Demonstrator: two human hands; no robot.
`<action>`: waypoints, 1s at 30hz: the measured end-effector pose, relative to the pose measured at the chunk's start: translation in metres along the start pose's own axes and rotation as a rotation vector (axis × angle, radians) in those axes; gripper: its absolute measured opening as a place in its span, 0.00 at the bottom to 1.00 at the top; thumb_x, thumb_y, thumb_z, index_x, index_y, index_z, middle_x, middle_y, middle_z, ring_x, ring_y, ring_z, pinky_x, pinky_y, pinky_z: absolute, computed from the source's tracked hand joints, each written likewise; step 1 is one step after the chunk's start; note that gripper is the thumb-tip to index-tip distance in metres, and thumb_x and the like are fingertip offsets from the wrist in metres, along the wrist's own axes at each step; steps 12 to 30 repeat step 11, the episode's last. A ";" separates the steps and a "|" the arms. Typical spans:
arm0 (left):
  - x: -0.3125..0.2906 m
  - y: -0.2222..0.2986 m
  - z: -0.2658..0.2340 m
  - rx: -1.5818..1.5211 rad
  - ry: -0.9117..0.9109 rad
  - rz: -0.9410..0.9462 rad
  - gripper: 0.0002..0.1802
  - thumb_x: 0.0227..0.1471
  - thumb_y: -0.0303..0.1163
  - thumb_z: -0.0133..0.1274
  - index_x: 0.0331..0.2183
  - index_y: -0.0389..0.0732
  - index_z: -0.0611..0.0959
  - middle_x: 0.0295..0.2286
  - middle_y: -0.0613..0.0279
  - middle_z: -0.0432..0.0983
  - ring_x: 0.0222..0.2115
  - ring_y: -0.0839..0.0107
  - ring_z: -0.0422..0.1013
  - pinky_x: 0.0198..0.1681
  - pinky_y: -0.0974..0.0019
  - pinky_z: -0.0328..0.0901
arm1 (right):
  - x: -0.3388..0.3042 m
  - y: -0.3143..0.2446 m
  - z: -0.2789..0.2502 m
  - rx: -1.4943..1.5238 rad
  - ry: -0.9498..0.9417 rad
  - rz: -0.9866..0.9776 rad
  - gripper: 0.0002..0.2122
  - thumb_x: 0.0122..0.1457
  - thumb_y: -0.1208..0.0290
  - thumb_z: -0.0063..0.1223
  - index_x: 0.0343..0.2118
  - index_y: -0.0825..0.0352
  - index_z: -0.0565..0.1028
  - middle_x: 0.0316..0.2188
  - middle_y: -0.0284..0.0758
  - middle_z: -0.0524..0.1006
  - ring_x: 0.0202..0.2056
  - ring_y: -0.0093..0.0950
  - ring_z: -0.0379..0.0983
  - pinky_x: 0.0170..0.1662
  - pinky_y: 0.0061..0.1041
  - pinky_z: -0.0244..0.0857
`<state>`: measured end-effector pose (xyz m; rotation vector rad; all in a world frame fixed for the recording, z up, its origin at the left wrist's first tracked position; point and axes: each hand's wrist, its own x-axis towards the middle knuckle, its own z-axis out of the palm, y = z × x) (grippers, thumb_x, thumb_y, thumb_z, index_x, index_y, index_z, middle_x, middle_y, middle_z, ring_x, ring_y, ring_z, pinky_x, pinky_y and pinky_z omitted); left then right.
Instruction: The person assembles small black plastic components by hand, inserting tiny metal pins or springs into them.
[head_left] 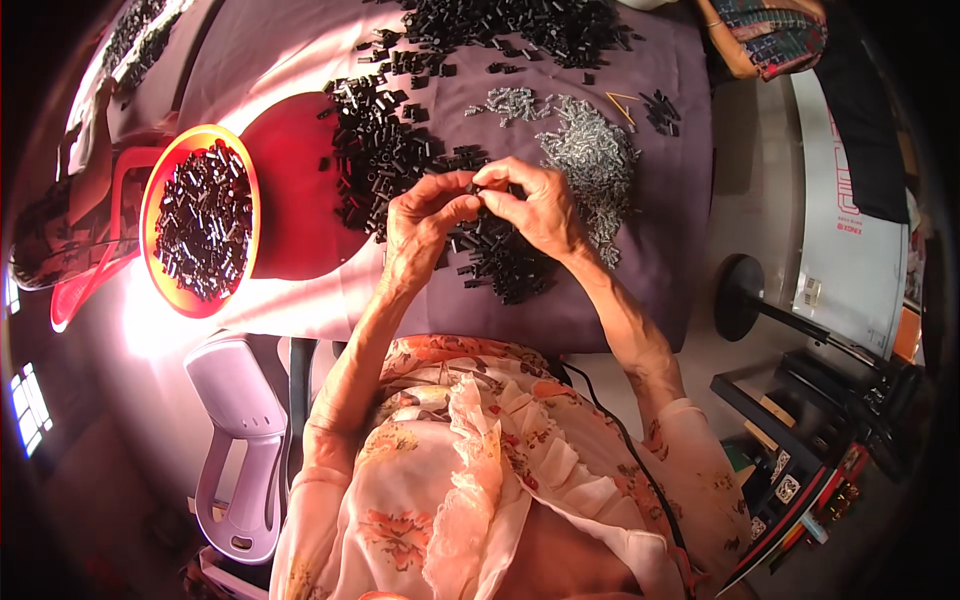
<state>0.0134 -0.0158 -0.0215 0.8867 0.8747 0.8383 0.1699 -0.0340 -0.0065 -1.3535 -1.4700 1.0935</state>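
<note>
My left hand point(420, 215) and my right hand point(535, 205) meet fingertip to fingertip above a grey cloth-covered table point(650, 250). Between the fingertips they pinch a small black tube-shaped part point(474, 186), mostly hidden by the fingers. Under and around the hands lies a heap of the same small black parts point(500, 260), and another heap point(375, 150) spreads to the left. A pile of small silvery metal pieces point(595, 160) lies just right of my right hand.
A red bucket point(200, 220) lying tilted at the left holds several black parts. More black parts point(520, 25) cover the table's far end. A white plastic chair point(240, 420) stands at lower left. A black round-based stand point(745, 300) and shelves sit at right.
</note>
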 end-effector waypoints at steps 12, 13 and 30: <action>0.008 0.014 -0.002 0.087 -0.034 -0.040 0.11 0.44 0.24 0.55 0.34 0.35 0.78 0.29 0.66 0.73 0.29 0.81 0.68 0.36 0.78 0.63 | 0.009 0.000 -0.013 -0.045 -0.075 -0.142 0.04 0.50 0.77 0.52 0.30 0.65 0.75 0.27 0.32 0.74 0.31 0.22 0.69 0.39 0.16 0.61; 0.008 0.014 -0.002 0.087 -0.034 -0.040 0.11 0.44 0.24 0.55 0.34 0.35 0.78 0.29 0.66 0.73 0.29 0.81 0.68 0.36 0.78 0.63 | 0.009 0.000 -0.013 -0.045 -0.075 -0.142 0.04 0.50 0.77 0.52 0.30 0.65 0.75 0.27 0.32 0.74 0.31 0.22 0.69 0.39 0.16 0.61; 0.008 0.014 -0.002 0.087 -0.034 -0.040 0.11 0.44 0.24 0.55 0.34 0.35 0.78 0.29 0.66 0.73 0.29 0.81 0.68 0.36 0.78 0.63 | 0.009 0.000 -0.013 -0.045 -0.075 -0.142 0.04 0.50 0.77 0.52 0.30 0.65 0.75 0.27 0.32 0.74 0.31 0.22 0.69 0.39 0.16 0.61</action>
